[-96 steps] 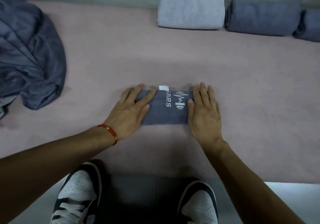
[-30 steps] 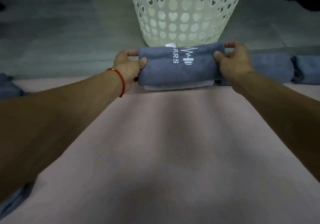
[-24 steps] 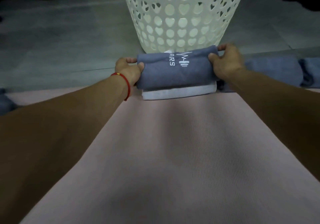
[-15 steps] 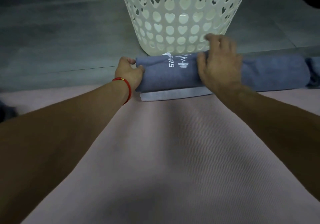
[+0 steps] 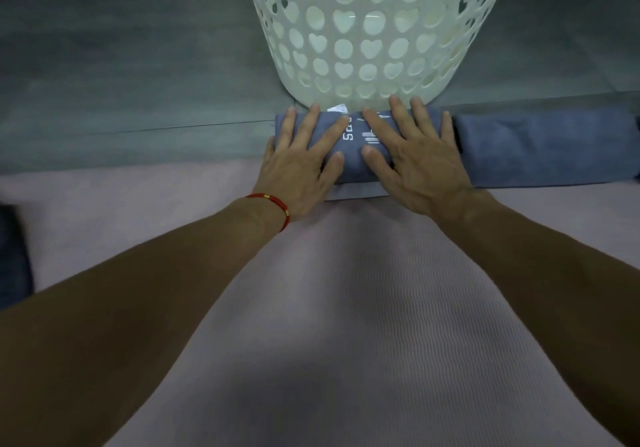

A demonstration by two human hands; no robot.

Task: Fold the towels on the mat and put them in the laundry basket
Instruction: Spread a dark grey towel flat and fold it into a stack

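Note:
A folded blue-grey towel (image 5: 353, 155) with white lettering lies on top of a folded pale lilac towel (image 5: 356, 193) at the far edge of the pink mat (image 5: 346, 308). My left hand (image 5: 301, 166) and my right hand (image 5: 415, 159) both press flat on the blue-grey towel with fingers spread. A white laundry basket (image 5: 367, 31) with heart-shaped holes stands on the floor just behind the stack. Another folded blue towel (image 5: 540, 148) lies directly to the right of the stack.
Grey floor (image 5: 121, 83) runs beyond the mat's far edge. A dark blue cloth (image 5: 12, 256) shows at the left edge of the mat. The basket's inside is out of view.
I carried the folded blue-grey towel from the middle of the mat to the far edge, set it on the pale towel, let go of its ends, and laid both hands flat on top.

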